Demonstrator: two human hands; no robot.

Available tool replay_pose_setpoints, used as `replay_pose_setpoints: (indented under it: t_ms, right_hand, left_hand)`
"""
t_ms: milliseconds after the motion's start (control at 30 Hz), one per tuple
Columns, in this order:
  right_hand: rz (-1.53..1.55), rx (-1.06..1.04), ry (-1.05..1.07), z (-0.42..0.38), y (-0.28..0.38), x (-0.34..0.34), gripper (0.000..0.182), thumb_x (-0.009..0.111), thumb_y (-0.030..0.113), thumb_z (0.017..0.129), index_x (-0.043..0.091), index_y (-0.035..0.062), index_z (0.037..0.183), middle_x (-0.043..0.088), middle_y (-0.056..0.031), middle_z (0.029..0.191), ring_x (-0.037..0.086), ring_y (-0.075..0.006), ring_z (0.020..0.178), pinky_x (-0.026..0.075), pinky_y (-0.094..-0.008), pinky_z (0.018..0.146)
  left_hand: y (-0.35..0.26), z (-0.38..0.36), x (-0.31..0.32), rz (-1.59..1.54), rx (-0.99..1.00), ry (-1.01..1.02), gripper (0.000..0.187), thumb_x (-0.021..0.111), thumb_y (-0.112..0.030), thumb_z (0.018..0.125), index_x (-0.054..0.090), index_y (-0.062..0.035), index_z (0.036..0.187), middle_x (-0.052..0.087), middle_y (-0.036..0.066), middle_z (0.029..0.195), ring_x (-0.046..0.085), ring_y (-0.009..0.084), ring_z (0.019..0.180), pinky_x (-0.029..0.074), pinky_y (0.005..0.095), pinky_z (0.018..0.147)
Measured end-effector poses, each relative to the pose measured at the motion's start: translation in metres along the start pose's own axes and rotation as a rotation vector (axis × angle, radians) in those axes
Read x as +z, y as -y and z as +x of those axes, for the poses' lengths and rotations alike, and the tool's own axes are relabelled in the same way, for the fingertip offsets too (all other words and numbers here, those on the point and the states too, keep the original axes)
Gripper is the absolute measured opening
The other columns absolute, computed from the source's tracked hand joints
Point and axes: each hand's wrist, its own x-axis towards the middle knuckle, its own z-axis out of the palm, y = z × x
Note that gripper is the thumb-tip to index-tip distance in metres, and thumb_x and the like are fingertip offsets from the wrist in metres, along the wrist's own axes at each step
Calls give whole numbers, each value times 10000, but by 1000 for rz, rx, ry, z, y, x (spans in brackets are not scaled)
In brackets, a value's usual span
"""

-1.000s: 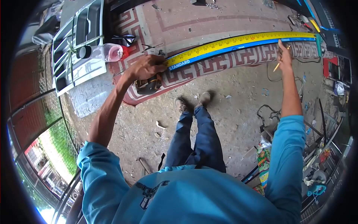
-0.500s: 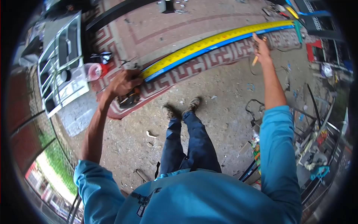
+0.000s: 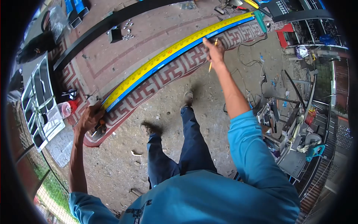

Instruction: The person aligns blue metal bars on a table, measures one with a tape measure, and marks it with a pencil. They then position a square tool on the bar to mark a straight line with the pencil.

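My left hand (image 3: 91,118) is closed around the near-left end of a yellow tape measure (image 3: 164,56), whose pulled-out blade runs up to the right. Directly beneath the blade's lower edge lies a long blue bar (image 3: 156,71). In my right hand (image 3: 216,52) is a thin yellow pencil (image 3: 210,67), and my thumb or forefinger reaches to the bar's edge. At the far right end of the blade stands a green tool-like piece (image 3: 260,21). Just below my left hand sits an orange and black object (image 3: 97,130), partly hidden.
A dark metal bar (image 3: 93,31) crosses behind the patterned sheet (image 3: 179,67). A silver grille-like panel (image 3: 39,104) and a red-and-clear container (image 3: 67,108) are at left. Scrap metal and a teal tool (image 3: 315,152) lie at right. A cable (image 3: 246,46) trails on the floor.
The whole view has shifted, so the tape and bar sit lower and further left. My right hand has slid left along the bar with the pencil. My feet have moved further apart.
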Motion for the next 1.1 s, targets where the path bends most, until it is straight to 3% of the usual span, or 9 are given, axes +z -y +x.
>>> replay_pose_setpoints:
  t_ms: [133,300,400,433,700,767,933,1000,1100]
  right_hand:
    - [73,-8,76,7,-12,-9,321,690,293,800,501,47,885,517,-41,572,394,-115,311,285,-250,262]
    - [361,365,665,27,7,-65,787,321,733,807,540,7,1019,597,-120,864,603,-216,743,476,-369,612]
    - [259,400,925,59,47,-116,830,185,746,821,600,28,879,587,-65,692,543,-133,571,416,-227,497]
    - [299,347,983,73,57,-119,783,218,717,842,600,34,881,578,-56,671,527,-125,539,389,-218,466]
    - [-158,-52,875,125,72,-45,426,415,414,922,615,39,886,617,-59,734,576,-113,603,431,-235,525]
    - [303,31,1076,121,69,-30,374,415,353,928,603,29,930,622,-76,830,588,-141,703,444,-272,636]
    - [396,54,1186,135,49,-34,316,461,283,903,616,14,960,630,-70,826,588,-134,701,460,-267,632]
    - [-190,-276,1122,127,58,-34,247,514,222,866,638,17,924,628,-52,752,575,-97,657,450,-226,555]
    - [-128,-251,1069,121,54,-35,194,547,154,811,649,-3,863,607,-33,680,553,-66,618,433,-193,523]
  left_hand:
    - [-7,3,2,-72,-176,4,257,508,-208,815,585,35,848,576,167,651,586,196,623,431,356,578]
    - [-12,2,9,16,-362,-28,295,492,-231,804,588,46,775,600,131,636,583,194,584,439,349,550]
    - [-23,1,14,-4,-354,-84,285,490,-235,808,576,32,753,590,106,620,568,178,572,429,335,537]
    - [-22,3,17,113,-204,-76,269,482,-228,821,573,20,767,578,95,618,553,170,561,421,323,529]
    - [-24,-10,36,73,-416,-197,256,437,-215,896,544,10,840,523,75,594,487,158,526,378,325,498]
    - [-35,-5,36,27,-527,-183,257,422,-221,913,557,-3,919,514,78,600,469,161,523,371,324,499]
    - [-25,-10,43,-53,-607,-186,282,411,-224,926,553,0,1021,536,89,637,484,167,558,390,330,523]
    - [-24,-10,48,5,-654,-254,299,412,-231,931,552,3,1053,556,96,663,500,165,586,409,323,544]
    - [-38,-2,43,-76,-635,-248,311,413,-235,934,552,-4,1088,573,97,680,512,164,600,420,317,557]
